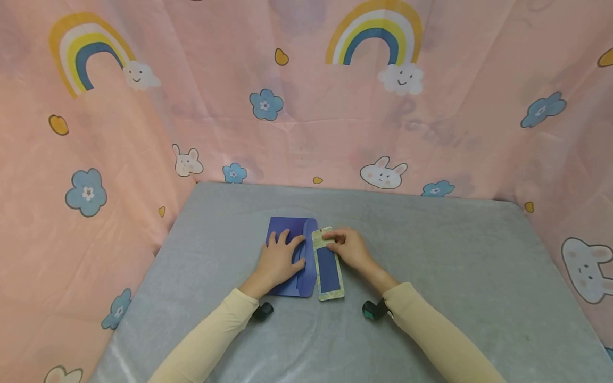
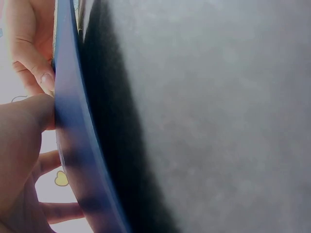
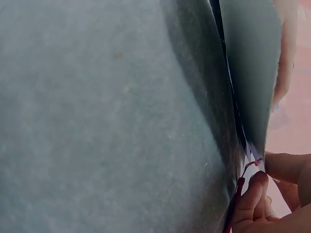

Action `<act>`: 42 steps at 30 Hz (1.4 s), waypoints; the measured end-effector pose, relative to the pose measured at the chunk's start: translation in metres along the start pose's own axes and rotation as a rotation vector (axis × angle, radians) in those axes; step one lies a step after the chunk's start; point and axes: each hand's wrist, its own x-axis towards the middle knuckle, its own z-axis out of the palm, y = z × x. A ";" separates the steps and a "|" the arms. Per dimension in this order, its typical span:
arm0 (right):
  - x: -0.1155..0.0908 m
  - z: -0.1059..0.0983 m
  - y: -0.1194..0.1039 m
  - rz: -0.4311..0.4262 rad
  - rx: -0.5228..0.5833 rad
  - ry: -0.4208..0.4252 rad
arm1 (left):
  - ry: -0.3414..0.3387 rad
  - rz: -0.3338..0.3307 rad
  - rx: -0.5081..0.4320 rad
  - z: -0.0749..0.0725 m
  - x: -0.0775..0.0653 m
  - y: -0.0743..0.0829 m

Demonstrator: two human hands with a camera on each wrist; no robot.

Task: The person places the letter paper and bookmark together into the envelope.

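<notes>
A: ok what's in the hands here, and any logo or text?

B: right hand (image 1: 351, 250) has a long card (image 1: 329, 271) pinched near its far end, thumb and fingers closed on it. Pale green patterned border, dark blue panel down the middle. The right wrist view also shows a bit of red cord (image 3: 238, 194) by those fingertips.

A: and the left?

B: left hand (image 1: 278, 263) is spread wide, fingers pretty straight, resting on a purple-blue envelope (image 1: 289, 224). The card's right alongside the envelope's right edge, over the grey table (image 1: 431, 319). Can't tell if they're actually touching.

A: writing tho?

B: closest thing is some faint lettering (image 1: 445, 133) on the pink cloth (image 1: 215, 64), right of the middle, way too washed out to read. Any print on the card is too small to make out.
</notes>
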 end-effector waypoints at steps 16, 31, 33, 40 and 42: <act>0.009 -0.003 0.005 -0.022 0.095 -0.152 | 0.016 0.008 -0.011 0.001 -0.001 0.000; 0.008 -0.001 -0.004 0.012 0.101 -0.114 | 0.011 0.006 0.005 0.000 0.000 0.000; 0.009 0.000 -0.007 0.022 0.084 -0.097 | 0.012 0.007 0.004 0.000 0.000 0.000; 0.010 0.000 -0.014 0.031 0.071 -0.028 | 0.007 0.006 -0.007 0.000 0.001 -0.001; 0.011 0.001 -0.015 0.027 0.076 -0.020 | 0.000 0.002 -0.008 0.000 0.001 -0.001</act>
